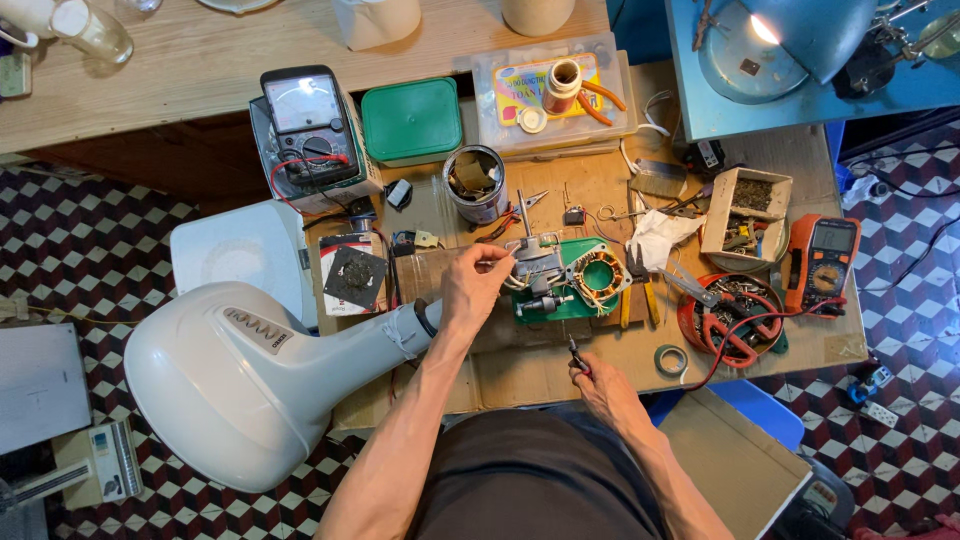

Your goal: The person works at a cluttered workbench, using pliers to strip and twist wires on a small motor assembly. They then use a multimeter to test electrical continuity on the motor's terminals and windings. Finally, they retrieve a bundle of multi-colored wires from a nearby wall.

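Left hand (470, 285) pinched narrow on wires at fan motor (540, 272), mid tabletop (540, 370) on green mat (560, 305). Right hand (603, 385) closed around small red-handled tool (577, 355), near front edge. Stator coil (598, 275) just right of motor; white fan housing (240, 380) at left; pliers (640, 290) beside stator.

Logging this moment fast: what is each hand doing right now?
Left hand: fingers pinched on the metal motor assembly.
Right hand: closed on a small red-handled tool.
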